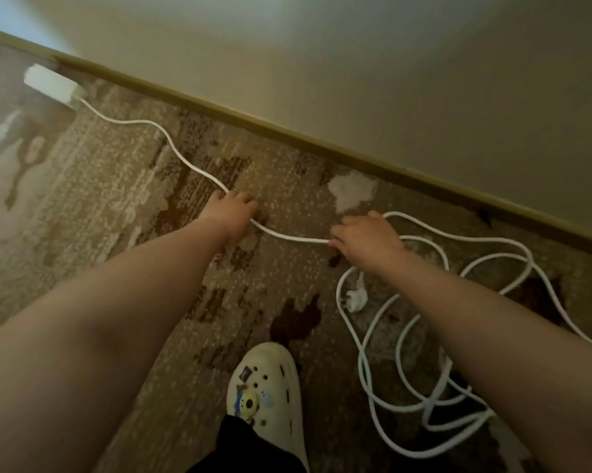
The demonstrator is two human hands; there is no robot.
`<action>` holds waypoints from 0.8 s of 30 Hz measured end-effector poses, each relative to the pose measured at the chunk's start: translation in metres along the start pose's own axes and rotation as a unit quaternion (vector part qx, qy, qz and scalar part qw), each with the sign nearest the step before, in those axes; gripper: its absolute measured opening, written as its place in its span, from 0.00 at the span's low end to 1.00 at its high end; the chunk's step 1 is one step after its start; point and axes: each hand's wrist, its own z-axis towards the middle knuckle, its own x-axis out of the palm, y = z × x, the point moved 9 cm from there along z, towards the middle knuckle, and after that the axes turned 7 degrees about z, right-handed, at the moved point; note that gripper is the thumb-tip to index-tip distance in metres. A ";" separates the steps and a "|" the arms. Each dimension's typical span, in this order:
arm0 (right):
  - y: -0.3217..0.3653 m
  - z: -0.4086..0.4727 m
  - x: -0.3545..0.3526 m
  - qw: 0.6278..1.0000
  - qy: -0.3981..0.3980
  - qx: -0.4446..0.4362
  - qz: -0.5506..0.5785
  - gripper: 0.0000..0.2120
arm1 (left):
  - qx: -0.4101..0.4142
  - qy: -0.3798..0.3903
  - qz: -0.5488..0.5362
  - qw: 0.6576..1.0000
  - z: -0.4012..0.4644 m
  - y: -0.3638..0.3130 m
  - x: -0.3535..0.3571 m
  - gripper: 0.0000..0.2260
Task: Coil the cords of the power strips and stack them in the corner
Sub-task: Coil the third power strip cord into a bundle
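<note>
Left grip [234, 208]: fingers curled round the cord [287, 236].
Right grip [366, 238]: pinching the same cord; a short span hangs between both.
Cord: one, white, loose loops on the carpet [117, 186] at right.
Plug [354, 297]: one, among the loops.
Power strip [52, 85]: one, by the baseboard [253, 122], far left.
Shoe [265, 387]: one, near edge.

Looks like a home, some carpeted living room or bedroom. Patterned beige-and-brown woven carpet [123, 186] runs wall to wall, olive-painted wooden skirting board [287, 131] under a plain cream plastered wall [390, 63], and a cream foam clog with decorative charms [265, 390] worn indoors. Dim domestic lighting.
</note>
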 end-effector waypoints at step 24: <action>-0.142 -0.156 -0.135 0.943 -0.085 0.196 0.255 0.18 | 0.134 -0.069 -0.336 0.930 -0.038 -0.208 -0.150 0.17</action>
